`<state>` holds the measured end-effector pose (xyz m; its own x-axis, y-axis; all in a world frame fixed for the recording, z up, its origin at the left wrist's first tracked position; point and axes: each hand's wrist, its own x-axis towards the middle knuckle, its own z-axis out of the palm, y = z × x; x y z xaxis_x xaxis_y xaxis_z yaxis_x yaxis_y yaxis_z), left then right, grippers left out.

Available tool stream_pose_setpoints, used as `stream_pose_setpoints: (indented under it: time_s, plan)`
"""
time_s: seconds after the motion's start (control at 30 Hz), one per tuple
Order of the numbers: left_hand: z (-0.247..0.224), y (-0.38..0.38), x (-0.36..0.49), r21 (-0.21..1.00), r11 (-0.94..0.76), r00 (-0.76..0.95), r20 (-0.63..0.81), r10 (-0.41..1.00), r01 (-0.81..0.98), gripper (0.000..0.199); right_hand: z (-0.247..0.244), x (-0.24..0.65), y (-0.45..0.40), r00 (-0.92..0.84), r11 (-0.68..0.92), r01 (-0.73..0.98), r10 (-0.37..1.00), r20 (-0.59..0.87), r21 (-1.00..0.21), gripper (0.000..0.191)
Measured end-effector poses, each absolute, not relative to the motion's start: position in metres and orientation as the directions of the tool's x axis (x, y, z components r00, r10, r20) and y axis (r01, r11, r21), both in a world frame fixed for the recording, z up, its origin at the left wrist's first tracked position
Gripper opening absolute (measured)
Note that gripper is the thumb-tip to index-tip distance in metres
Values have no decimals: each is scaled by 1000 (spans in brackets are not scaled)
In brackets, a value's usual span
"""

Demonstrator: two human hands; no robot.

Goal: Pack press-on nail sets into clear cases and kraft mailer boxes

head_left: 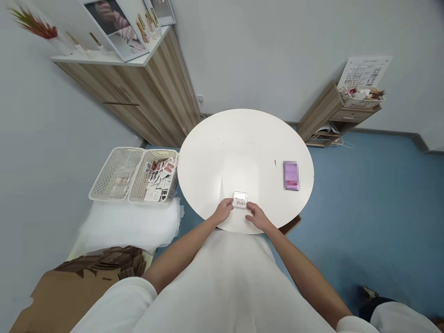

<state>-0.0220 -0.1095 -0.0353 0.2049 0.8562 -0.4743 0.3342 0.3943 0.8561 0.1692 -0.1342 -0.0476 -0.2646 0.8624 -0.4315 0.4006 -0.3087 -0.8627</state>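
A small clear plastic box with pale pieces inside lies at the near part of the white oval table. My left hand touches its left edge, with the fingers close together. At the right edge, the fingertips of my right hand meet the box, and the thumb is spread below. The box sits between both hands. Toward the table's right side lies a blurred purple item, and a small dark object is left of it.
Left of the table are two white baskets, one with cards, one with clear packaging. White wrapping and brown cardboard lie nearer. Cabinets stand behind. A person's leg and shoe show at the lower right.
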Motion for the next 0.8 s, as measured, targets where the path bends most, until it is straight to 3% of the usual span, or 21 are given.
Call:
stream_pose_setpoints:
  time_s: [0.43,0.53,0.63,0.8]
  plan:
    - [-47,-127,-13,814,324,94,-416,905,483,45,-65,177,-141,-345,-225,458,847,-405,-860,66]
    - [-47,-131,-20,779,186,138,-329,934,599,51,-62,176,-145,-271,-180,524,892,-363,-833,63]
    - [-43,-135,-32,704,-34,294,-252,922,709,49,-59,178,-153,-229,-91,627,928,-294,-774,52]
    - [-38,-137,-51,580,-255,473,-259,842,773,40,-60,182,-164,-322,122,817,908,-270,-564,38]
